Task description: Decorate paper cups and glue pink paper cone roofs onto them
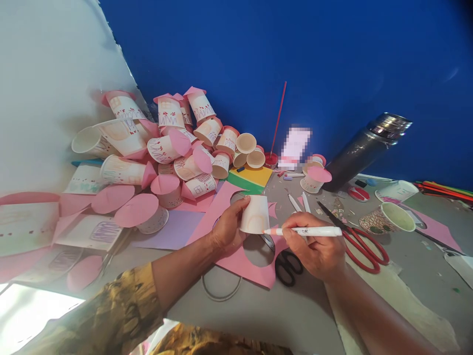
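Left: heap of white paper cups with pink paper roofs (125,172), purple and red marker drawings on their sides. Sleeve near them, keep it clear.

Centre: left hand (231,224) grips the left side of a plain white paper cup (257,212), wide rim down, held above the pink paper sheet with round cut-outs (240,261). Faint orange arch shows on the cup wall. Thumb placement looks right: drawing face is free. Hold firm but don't squeeze, thin wall would likely dent and wobble the line.

Right of that: right hand (314,254) pinches a white-barrelled marker with an orange tip (314,231), nib at the cup's lower edge, apparently touching. Light pressure, short strokes; turn the cup with the left rather than reaching round. Keep fingers off wet ink.

Far right: black-bladed scissors with red handles (331,213) lie just beside the right forearm, open-looking. I'd shift them out of elbow range.
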`<state>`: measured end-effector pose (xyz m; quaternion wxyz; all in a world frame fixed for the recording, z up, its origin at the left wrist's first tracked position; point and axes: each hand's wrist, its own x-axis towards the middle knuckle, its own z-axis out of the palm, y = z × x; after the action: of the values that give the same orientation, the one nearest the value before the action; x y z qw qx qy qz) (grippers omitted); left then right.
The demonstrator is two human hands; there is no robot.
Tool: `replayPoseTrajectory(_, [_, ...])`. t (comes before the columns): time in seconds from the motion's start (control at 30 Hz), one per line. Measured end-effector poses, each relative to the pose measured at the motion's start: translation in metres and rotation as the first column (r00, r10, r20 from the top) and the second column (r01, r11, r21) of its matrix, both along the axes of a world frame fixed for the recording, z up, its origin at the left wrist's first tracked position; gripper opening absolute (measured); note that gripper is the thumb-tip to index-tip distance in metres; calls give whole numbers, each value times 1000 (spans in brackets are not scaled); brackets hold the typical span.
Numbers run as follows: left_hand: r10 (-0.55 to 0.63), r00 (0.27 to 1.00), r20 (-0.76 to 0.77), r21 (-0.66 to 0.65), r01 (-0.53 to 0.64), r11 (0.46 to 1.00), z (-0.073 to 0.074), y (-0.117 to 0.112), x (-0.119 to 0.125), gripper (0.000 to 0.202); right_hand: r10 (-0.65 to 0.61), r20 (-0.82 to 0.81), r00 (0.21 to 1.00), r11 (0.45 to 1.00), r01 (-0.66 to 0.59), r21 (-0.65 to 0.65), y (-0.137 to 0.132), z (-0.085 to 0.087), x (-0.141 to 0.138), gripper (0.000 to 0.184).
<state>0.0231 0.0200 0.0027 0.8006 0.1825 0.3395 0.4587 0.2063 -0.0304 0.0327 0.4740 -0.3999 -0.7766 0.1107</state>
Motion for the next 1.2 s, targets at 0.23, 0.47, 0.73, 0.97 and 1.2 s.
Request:
replayPoseTrajectory(0.23, [-19, 1000, -6, 25, 19, 1000, 1, -1, 0, 30, -28, -13, 1000, 1000, 28, 6, 1, 3, 2, 9])
replayPoseTrajectory(0.47, [-19, 1000, -13, 13, 19, 1000, 1, -2, 1, 29, -54, -28, 998, 998, 55, 25, 0, 2, 2, 8])
replayPoseTrajectory(0.73, [-35, 999, -16, 34, 35, 999, -2, -2, 1, 33, -15, 20, 1000, 999, 14, 38, 1, 3, -1, 10])
replayPoseTrajectory(0.97, [-45, 999, -11, 51, 45, 998, -1, -4, 2, 36, 26, 40, 999, 1000, -26, 5, 0, 5, 0, 12])
replayPoseTrajectory(1.2, [-55, 998, -13, 82, 56, 995, -4, -4, 1, 41, 51, 28, 998, 999, -51, 15, 1, 4, 0, 10])
